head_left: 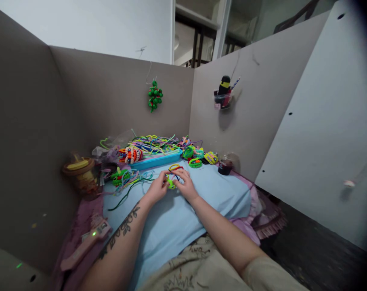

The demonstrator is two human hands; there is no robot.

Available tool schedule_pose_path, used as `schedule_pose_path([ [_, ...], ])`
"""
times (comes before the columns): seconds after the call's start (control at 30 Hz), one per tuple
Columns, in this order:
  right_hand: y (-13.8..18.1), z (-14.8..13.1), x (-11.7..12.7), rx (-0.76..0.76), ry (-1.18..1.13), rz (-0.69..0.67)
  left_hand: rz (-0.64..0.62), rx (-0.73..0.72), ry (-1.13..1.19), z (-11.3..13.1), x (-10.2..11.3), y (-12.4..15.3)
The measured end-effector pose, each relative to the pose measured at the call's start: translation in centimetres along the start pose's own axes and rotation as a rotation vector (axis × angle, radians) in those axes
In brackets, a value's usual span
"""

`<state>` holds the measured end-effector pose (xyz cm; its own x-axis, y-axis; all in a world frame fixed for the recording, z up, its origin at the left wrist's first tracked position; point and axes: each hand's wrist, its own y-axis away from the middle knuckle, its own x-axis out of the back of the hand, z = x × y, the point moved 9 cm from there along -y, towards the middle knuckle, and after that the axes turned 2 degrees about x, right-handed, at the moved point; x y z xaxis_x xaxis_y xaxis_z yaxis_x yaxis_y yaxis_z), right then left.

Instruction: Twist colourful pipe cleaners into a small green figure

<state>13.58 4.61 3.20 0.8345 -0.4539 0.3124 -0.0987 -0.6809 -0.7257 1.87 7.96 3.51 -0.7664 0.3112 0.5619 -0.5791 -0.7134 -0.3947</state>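
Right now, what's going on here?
A person is working on a small bright-green cord piece, held at the fingertips between the left hand and right hand, over a light-blue cloth. Beyond the hands, a blue tray holds a heap of loose colored cords. A green-and-red bundle hangs on the partition.

ref: blue tray (157,161) | tray floor: hidden under cords (153,144) | in front of tray: green piece (170,184) part-covered by hands (158,188), detail too small | left of tray: lidded cup (82,178) blurred | right of tray: dark cup (225,167), lettering unreadable | far in front of tray: sleeve (271,271) cut by bottom edge
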Motion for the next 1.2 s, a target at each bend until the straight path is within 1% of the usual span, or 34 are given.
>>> schedule_pose_path([
  [0.1,-0.1,0.6,-0.3,-0.025,-0.032,-0.041,-0.022,-0.015,0.018,0.0,-0.2,-0.1],
  [0.2,-0.1,0.9,-0.3,-0.049,-0.053,-0.049,-0.02,-0.021,0.023,-0.3,-0.2,-0.1],
  [0.33,-0.1,0.8,-0.5,-0.037,-0.072,-0.066,-0.032,-0.041,0.028,-0.2,-0.5,0.0],
  [0.67,0.0,-0.1,-0.3,0.005,-0.064,-0.039,-0.016,-0.02,0.022,-0.2,-0.5,-0.1],
  [0.73,0.0,-0.1,-0.2,0.003,-0.064,-0.025,0.025,-0.05,0.002,0.1,-0.2,-0.1],
  [0.77,0.0,0.0,0.0,-0.005,-0.069,-0.007,0.074,-0.074,-0.011,0.4,0.2,-0.2],
  [0.83,0.0,0.6,0.4,-0.037,-0.09,0.051,0.217,-0.096,-0.038,0.5,1.4,-0.1],
  [0.87,0.0,0.9,0.7,-0.057,-0.104,0.083,0.291,-0.072,-0.044,0.3,2.0,-0.1],
  [0.9,0.0,1.3,0.9,-0.075,-0.12,0.112,0.344,-0.018,-0.035,-0.3,2.3,0.0],
  [0.93,0.0,1.6,1.1,-0.091,-0.135,0.134,0.369,0.057,-0.005,-1.1,2.4,0.0],
  [0.97,0.0,1.9,1.2,-0.102,-0.149,0.149,0.366,0.137,0.049,-2.0,2.2,0.0],
  [1.03,0.0,2.1,1.3,-0.113,-0.171,0.157,0.304,0.265,0.221,-3.3,1.0,0.0],
  [1.1,-0.1,2.2,1.1,-0.116,-0.19,0.144,0.242,0.329,0.439,-3.8,-0.4,0.0],
  [1.13,-0.1,2.2,0.9,-0.116,-0.2,0.131,0.235,0.35,0.538,-3.9,-0.9,0.0],
  [1.2,-0.1,2.0,0.6,-0.115,-0.207,0.106,0.292,0.379,0.637,-4.3,-0.9,0.2],
])
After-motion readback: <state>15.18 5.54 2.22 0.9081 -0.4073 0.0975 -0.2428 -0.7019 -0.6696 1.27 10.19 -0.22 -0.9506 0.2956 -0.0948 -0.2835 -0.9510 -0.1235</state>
